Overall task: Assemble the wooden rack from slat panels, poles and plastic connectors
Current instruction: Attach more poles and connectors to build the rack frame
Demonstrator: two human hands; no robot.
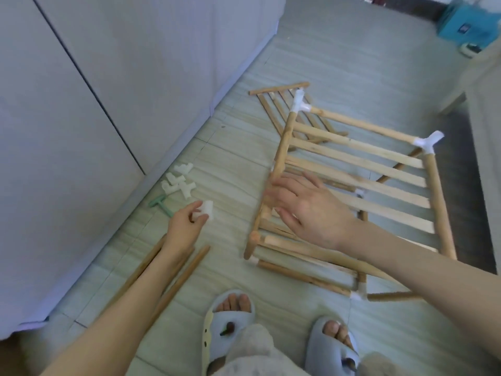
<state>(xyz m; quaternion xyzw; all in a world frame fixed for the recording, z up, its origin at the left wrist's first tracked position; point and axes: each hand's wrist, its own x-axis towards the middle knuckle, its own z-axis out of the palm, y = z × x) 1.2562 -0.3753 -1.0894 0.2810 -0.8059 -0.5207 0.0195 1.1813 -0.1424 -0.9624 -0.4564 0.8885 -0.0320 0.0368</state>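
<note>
— Where's the connector?

— In the left hand (pixel 187 223), a white plastic connector (pixel 207 210) pinched at the fingertips, left of the rack frame (pixel 352 169) and near the spare connectors (pixel 179 181).

— And the bare pole end?

— The left side pole (pixel 276 175) runs away from the person; its near end (pixel 248 253) lies between the hands, nearer the left. The right hand (pixel 306 210) is spread loose on that pole — gripping nothing.

— Any writing?

— The blue box (pixel 466 21) carries print — unreadable.

One head-worn wide-angle view looks steeply down from above onto the pale striped tile floor (pixel 238 169). It faces forward, near enough that both forearms and slippered feet fill the lower edge.
</note>
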